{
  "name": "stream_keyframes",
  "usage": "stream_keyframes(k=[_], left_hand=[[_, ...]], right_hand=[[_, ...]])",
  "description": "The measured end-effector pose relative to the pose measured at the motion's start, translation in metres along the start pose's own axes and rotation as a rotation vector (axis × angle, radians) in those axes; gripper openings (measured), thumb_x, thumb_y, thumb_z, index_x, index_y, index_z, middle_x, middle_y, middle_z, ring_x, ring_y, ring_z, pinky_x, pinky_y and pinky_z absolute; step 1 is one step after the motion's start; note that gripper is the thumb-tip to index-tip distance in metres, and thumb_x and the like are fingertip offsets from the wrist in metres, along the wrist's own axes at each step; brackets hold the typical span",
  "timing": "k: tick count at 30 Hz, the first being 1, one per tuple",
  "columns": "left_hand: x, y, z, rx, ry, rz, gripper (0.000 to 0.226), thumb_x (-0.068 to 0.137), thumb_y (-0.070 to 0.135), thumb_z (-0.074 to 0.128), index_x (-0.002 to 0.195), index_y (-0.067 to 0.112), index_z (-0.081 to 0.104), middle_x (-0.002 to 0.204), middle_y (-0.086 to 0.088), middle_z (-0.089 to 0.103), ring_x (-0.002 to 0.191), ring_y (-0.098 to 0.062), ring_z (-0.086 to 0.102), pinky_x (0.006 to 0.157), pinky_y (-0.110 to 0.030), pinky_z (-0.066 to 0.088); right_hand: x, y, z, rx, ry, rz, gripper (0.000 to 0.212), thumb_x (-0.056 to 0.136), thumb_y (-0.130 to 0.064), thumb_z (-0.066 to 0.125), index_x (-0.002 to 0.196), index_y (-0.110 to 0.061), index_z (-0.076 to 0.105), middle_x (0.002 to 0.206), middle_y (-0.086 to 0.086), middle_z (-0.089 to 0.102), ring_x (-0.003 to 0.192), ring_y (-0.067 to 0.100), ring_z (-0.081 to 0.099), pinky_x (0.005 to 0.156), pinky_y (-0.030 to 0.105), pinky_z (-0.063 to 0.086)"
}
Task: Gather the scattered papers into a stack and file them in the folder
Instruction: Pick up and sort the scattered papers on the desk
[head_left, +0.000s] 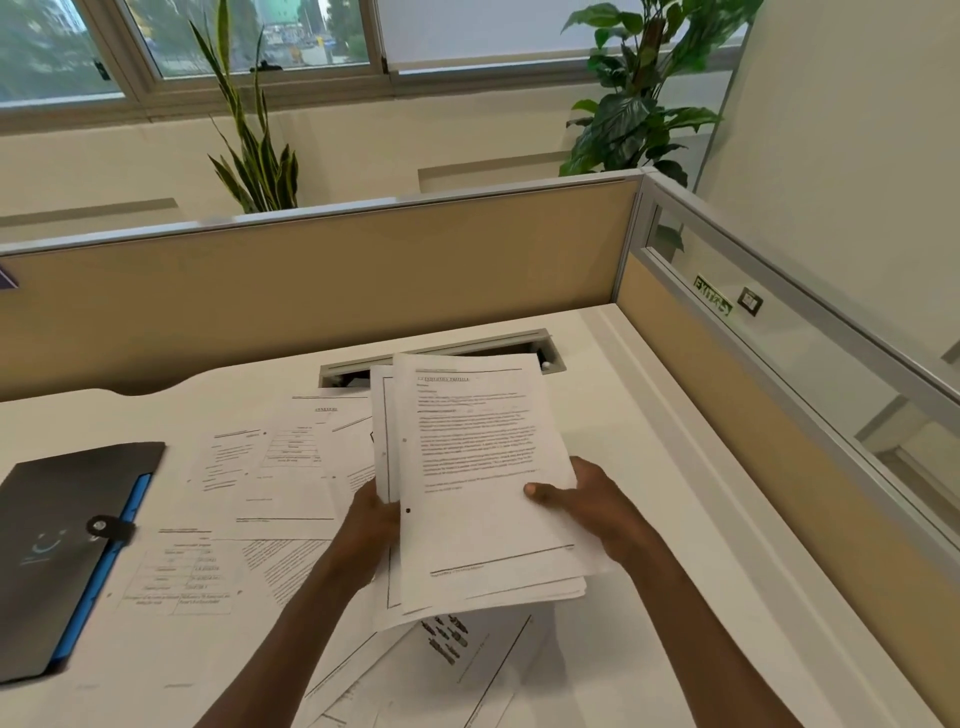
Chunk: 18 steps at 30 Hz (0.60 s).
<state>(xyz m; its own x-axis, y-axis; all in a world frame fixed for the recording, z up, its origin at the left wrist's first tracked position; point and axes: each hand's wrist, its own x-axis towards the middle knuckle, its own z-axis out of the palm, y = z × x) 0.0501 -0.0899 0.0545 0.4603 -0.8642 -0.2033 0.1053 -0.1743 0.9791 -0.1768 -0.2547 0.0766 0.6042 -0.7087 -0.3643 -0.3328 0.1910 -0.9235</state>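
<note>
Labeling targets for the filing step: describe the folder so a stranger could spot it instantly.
Start at the white desk and go to its left edge, left of the loose papers. The folder lies flat and closed there: dark grey cover, blue spine edge, a round snap tab on its right side, the only dark item on the desk.

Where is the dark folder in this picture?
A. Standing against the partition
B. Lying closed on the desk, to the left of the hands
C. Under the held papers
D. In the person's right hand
B: the dark folder lies closed on the desk, its strap fastened, left of both hands.
</note>
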Motion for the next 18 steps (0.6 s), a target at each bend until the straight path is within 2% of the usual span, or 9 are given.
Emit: stream_keyframes(k=[2,3,5,6,8,10,12,14,18], left_hand=[[-0.002,0.009,0.012,0.055,0.062,-0.05,0.021,0.096,0.042,0.053,0.1,0.038,0.074,0.098,0.003,0.078,0.089,-0.02,0.075,0.062,-0.026,0.06],[-0.003,0.016,0.018,0.056,0.115,-0.079,0.034,0.096,0.058,0.041,0.093,0.046,0.073,0.091,0.009,0.078,0.083,-0.014,0.076,0.057,-0.022,0.058],[-0.004,0.026,0.027,0.006,0.155,-0.061,0.052,0.083,0.079,0.027,0.089,0.053,0.072,0.089,0.018,0.077,0.079,-0.004,0.074,0.054,-0.018,0.056],[-0.003,0.03,0.03,-0.011,0.146,-0.005,0.055,0.077,0.083,0.032,0.094,0.05,0.073,0.093,0.018,0.077,0.083,-0.003,0.074,0.057,-0.017,0.057],[-0.003,0.037,0.034,-0.002,0.147,0.113,0.052,0.07,0.077,0.06,0.106,0.04,0.07,0.104,0.013,0.076,0.094,-0.009,0.073,0.068,-0.023,0.059],[-0.003,0.039,0.035,0.007,0.199,0.177,0.05,0.064,0.06,0.081,0.108,0.037,0.07,0.106,0.011,0.076,0.097,-0.014,0.073,0.073,-0.032,0.06],[-0.002,0.036,0.035,0.011,0.262,0.197,0.051,0.06,0.053,0.087,0.107,0.039,0.071,0.104,0.012,0.076,0.095,-0.013,0.073,0.073,-0.034,0.061],[-0.004,0.03,0.034,0.008,0.283,0.209,0.052,0.056,0.051,0.089,0.104,0.04,0.072,0.104,0.011,0.076,0.094,-0.013,0.073,0.072,-0.034,0.061],[-0.013,0.004,0.035,0.02,0.289,0.138,0.05,0.053,0.045,0.093,0.099,0.041,0.072,0.1,0.011,0.077,0.09,-0.011,0.074,0.069,-0.029,0.061]], right_hand=[[0.001,-0.004,0.005,0.046,0.02,-0.057,0.037,0.074,-0.022,0.081,0.109,-0.023,0.068,0.107,-0.007,0.075,0.098,0.015,0.071,0.089,0.035,0.056],[0.001,-0.005,0.009,0.051,0.074,-0.089,0.034,0.075,-0.017,0.08,0.108,-0.023,0.069,0.107,-0.005,0.074,0.097,0.016,0.071,0.088,0.035,0.057],[0.001,-0.007,0.016,0.049,0.196,-0.16,0.034,0.077,-0.011,0.078,0.109,-0.021,0.068,0.108,-0.002,0.073,0.094,0.016,0.07,0.083,0.035,0.058],[0.001,-0.007,0.018,0.053,0.245,-0.197,0.036,0.077,-0.011,0.078,0.11,-0.02,0.067,0.106,-0.002,0.073,0.093,0.016,0.07,0.081,0.034,0.059],[0.0,-0.006,0.019,0.1,0.308,-0.254,0.036,0.076,-0.01,0.078,0.108,-0.021,0.067,0.1,-0.007,0.074,0.088,0.012,0.071,0.076,0.028,0.059],[0.0,-0.005,0.02,0.152,0.33,-0.307,0.033,0.075,-0.006,0.079,0.098,-0.027,0.068,0.088,-0.015,0.075,0.08,0.002,0.07,0.068,0.016,0.056],[-0.001,-0.004,0.022,0.163,0.328,-0.35,0.033,0.076,-0.003,0.078,0.091,-0.031,0.069,0.084,-0.018,0.075,0.079,-0.002,0.069,0.066,0.012,0.054],[0.0,0.0,0.024,0.148,0.317,-0.363,0.032,0.076,-0.004,0.078,0.088,-0.032,0.068,0.084,-0.014,0.075,0.079,-0.001,0.068,0.067,0.014,0.055],[0.001,0.02,0.034,0.121,0.271,-0.264,0.032,0.068,-0.01,0.086,0.087,-0.028,0.069,0.087,-0.006,0.075,0.079,0.003,0.069,0.063,0.016,0.054]])
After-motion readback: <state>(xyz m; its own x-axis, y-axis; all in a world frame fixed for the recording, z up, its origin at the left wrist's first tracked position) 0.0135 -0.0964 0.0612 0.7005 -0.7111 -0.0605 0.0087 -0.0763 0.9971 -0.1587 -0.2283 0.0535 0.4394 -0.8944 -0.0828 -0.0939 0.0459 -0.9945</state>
